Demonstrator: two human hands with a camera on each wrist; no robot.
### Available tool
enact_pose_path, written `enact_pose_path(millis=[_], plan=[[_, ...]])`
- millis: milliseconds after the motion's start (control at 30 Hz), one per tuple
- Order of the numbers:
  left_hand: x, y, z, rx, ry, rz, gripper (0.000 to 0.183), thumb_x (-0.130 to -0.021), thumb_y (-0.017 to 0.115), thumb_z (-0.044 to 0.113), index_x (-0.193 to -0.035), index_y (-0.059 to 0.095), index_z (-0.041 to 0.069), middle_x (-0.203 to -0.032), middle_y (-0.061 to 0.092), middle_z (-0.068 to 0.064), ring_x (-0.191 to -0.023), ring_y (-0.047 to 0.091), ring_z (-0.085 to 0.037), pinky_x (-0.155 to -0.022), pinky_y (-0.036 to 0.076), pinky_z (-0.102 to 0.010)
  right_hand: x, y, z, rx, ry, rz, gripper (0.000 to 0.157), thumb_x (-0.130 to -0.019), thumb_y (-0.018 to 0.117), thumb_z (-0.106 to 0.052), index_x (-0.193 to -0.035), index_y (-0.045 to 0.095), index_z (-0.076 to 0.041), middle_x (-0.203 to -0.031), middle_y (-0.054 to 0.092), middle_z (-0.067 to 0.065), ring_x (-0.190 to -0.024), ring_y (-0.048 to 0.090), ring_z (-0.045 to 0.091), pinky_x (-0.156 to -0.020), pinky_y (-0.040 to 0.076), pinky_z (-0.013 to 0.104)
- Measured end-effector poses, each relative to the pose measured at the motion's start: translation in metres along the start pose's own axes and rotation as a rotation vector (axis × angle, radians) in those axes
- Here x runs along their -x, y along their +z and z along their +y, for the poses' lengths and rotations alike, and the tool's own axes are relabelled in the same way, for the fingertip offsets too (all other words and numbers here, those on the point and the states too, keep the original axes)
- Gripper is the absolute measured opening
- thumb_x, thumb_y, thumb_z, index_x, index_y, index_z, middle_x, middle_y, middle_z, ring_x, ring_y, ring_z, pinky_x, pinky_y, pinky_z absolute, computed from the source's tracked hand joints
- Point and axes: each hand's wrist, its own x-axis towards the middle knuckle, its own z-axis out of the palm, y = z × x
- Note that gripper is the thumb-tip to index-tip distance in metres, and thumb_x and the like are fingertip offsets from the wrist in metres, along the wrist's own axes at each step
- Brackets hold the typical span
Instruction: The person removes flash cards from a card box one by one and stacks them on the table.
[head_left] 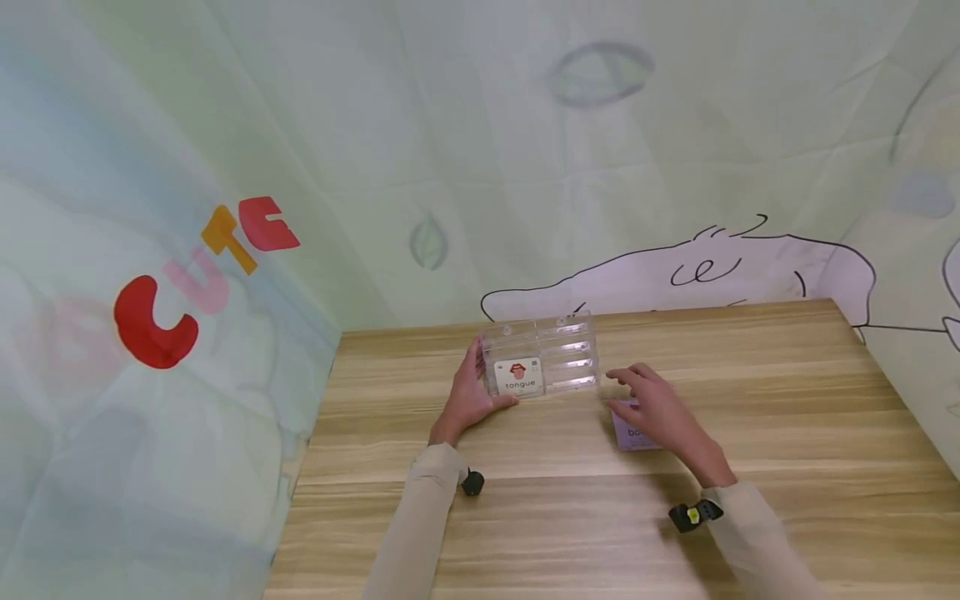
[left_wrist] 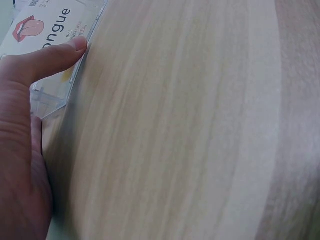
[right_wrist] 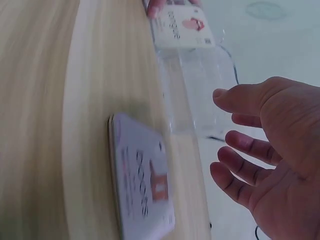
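Note:
A clear plastic card box (head_left: pixel 570 354) with several slots stands near the back of the table. In its left compartment is a white card marked "tongue" (head_left: pixel 519 379), with a red mouth on it. My left hand (head_left: pixel 468 396) holds the box at its left side, thumb along the lower front edge. In the right wrist view, a small stack of light purple cards (right_wrist: pixel 142 180) lies on the table, the top one showing brown boots. My right hand (head_left: pixel 663 408) hovers above and beside that stack, fingers loosely bent, with nothing in its grasp.
The wooden-patterned table (head_left: pixel 555 517) ends at the back against a pale printed curtain (head_left: pixel 480 167). Another curtain side with the letters "CUTE" hangs at the left. Each wrist carries a small black device (head_left: pixel 472 482).

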Motion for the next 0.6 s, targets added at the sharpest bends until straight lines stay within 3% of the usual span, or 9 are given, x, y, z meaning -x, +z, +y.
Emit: enact_pose_path(millis=[600], plan=[[0.001,0.0,-0.002,0.021,0.02,0.007,0.136,-0.065,0.102,0.022,-0.166,0.012,0.013,-0.16,0.038,-0.018,-0.147,0.039,-0.027,-0.121,0.035,-0.033,-0.046,0.044,-0.04,-0.093,-0.121,-0.008,0.041,-0.09,0.081,-0.009,-0.126,0.067,0.003,-0.104,0.066,0.014,-0.083,0.063,0.025,-0.072,0.057,0.037]])
